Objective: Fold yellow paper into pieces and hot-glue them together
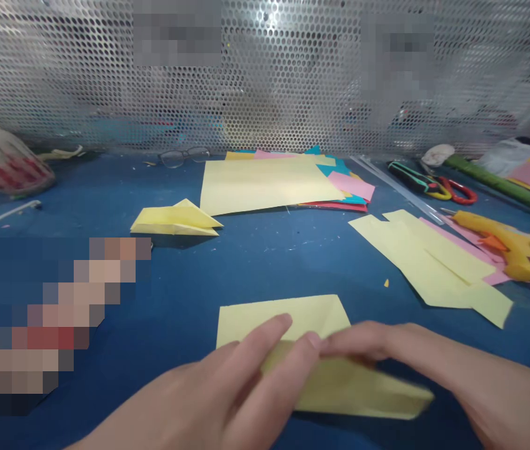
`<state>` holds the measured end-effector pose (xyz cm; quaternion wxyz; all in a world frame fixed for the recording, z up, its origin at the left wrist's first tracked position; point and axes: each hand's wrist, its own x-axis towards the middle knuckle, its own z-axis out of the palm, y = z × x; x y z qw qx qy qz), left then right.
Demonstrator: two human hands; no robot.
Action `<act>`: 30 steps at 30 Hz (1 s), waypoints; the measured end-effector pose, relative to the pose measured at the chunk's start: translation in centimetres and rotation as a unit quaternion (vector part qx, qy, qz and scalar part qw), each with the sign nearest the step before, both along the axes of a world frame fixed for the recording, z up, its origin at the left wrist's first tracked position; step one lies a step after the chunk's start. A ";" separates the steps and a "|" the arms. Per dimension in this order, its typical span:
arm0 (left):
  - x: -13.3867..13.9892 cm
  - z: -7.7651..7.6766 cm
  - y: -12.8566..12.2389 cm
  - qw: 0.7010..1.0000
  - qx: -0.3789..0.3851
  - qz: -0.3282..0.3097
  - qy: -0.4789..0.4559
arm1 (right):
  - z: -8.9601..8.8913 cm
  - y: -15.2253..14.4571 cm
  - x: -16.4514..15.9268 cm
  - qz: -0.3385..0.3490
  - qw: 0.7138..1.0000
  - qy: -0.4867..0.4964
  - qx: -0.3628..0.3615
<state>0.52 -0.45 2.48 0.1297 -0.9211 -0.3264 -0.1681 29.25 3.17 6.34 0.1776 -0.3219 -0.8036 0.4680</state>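
At the lower center of the frame, a folded yellow sheet (335, 378) lies on the blue surface (175, 300). The left grip (222, 390) rests extended over it, released. The right grip (380, 340) touches the fold; whether it grasps the paper cannot be determined. A paper stack (265, 184) occupies the upper center; a glue gun (504, 244), the right side.
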 end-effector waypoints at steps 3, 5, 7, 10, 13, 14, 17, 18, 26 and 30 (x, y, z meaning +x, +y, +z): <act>0.4 -0.3 0.2 0.999 0.025 0.025 -0.016 | -0.7 0.0 -0.1 -0.077 0.995 -0.066 0.003; 0.8 0.0 0.1 0.999 0.030 0.040 -0.013 | -1.0 0.5 -0.6 -0.106 0.989 -0.103 -0.003; 1.1 0.4 -0.2 0.999 0.019 0.030 -0.003 | -1.2 1.1 -1.2 -0.111 0.988 -0.110 -0.007; 1.0 0.2 -0.7 0.999 0.004 -0.016 0.046 | -1.4 1.6 -2.0 -0.119 0.987 -0.102 -0.029; 0.6 -0.7 -0.8 0.995 0.003 -0.060 0.084 | -1.6 1.4 -2.4 -0.150 0.983 -0.099 -0.040; 0.6 -1.1 -0.8 0.994 0.003 -0.068 0.091 | -1.7 1.3 -2.4 -0.160 0.981 -0.100 -0.039; 0.5 -1.8 -0.7 0.992 0.008 -0.059 0.114 | -1.7 1.0 -2.5 -0.189 0.977 -0.098 -0.033; 0.5 -1.9 -0.7 0.992 0.011 -0.053 0.118 | -1.6 1.0 -2.5 -0.193 0.977 -0.086 -0.033; 0.3 -2.0 -1.0 0.989 0.056 -0.036 0.134 | -1.3 0.8 -2.1 -0.153 0.984 -0.082 0.031; 0.2 -2.2 -0.9 0.988 0.063 -0.018 0.138 | -1.6 0.7 -2.1 -0.155 0.974 -0.067 0.149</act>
